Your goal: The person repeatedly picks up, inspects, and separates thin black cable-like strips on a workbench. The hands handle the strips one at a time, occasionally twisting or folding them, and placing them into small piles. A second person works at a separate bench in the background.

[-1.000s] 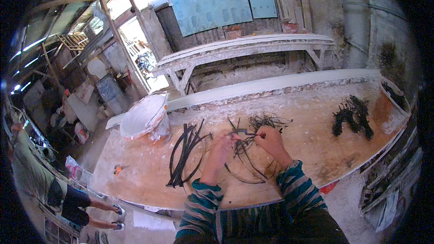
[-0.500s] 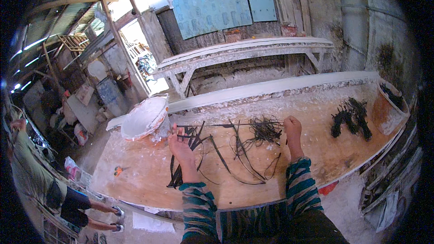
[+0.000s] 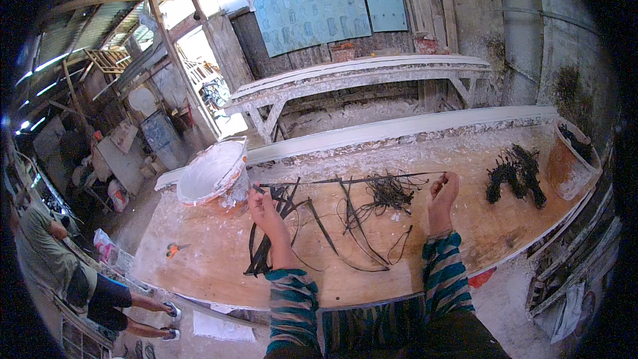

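A thin black strip (image 3: 352, 179) runs taut across the wooden table between my two hands. My left hand (image 3: 267, 214) pinches its left end, close to a plaster-crusted tub. My right hand (image 3: 443, 202) is closed around the other end, with the fingers curled in. Under and beside my left hand lies a bunch of flat black strips (image 3: 258, 247). A tangle of thin black strands (image 3: 391, 191) rests just beyond and between my hands, and longer loose strips (image 3: 355, 226) curve over the wood nearer to me.
The tub (image 3: 219, 176) holds white residue. Orange-handled scissors (image 3: 174, 250) lie at the table's left. To the right are black bundles (image 3: 517, 174) and a tipped orange container (image 3: 573, 167). A white ledge (image 3: 399, 126) borders the far side. Another person (image 3: 60, 252) is at far left.
My right hand has moved to the right, and a longer length of the black strip now spans between my hands. My left hand has barely shifted. The other person's arm has lowered.
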The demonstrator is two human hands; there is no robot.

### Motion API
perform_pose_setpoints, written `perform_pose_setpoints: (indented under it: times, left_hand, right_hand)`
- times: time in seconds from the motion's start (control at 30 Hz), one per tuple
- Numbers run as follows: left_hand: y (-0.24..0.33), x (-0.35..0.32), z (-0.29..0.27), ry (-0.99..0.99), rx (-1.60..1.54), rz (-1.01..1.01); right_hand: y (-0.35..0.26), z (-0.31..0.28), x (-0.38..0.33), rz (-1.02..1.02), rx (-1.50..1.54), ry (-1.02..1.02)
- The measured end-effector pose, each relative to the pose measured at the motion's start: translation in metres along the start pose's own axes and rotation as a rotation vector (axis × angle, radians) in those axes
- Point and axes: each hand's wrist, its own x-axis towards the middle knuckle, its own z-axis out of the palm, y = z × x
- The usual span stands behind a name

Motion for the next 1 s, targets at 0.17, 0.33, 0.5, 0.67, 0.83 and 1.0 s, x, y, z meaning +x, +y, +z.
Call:
perform_pose_setpoints:
  times: [0.17, 0.33, 0.5, 0.67, 0.83, 1.0]
  left_hand:
    - [-0.017, 0.007, -0.008, 0.017, 0.163, 0.240]
    - [-0.010, -0.001, 0.000, -0.202, -0.037, -0.057]
    - [-0.008, -0.020, 0.013, -0.588, 0.421, -0.026]
    - [0.001, -0.041, 0.027, -0.709, 0.620, 0.048]
    - [0.003, -0.069, 0.045, -0.886, 0.189, -0.144]
    - [-0.002, -0.100, 0.061, -1.033, -0.073, -0.425]
  right_hand:
    - [-0.001, -0.010, 0.016, 0.085, 0.169, 0.199]
    - [0.004, -0.012, 0.015, 0.154, 0.068, 0.126]
    - [0.004, 0.003, -0.005, 0.296, -0.014, -0.086]
    - [0.008, 0.016, -0.026, 0.200, -0.197, -0.348]
    - [0.014, 0.029, -0.061, 0.085, -0.626, -0.654]
    - [0.039, 0.026, -0.094, -0.287, -0.725, -0.920]
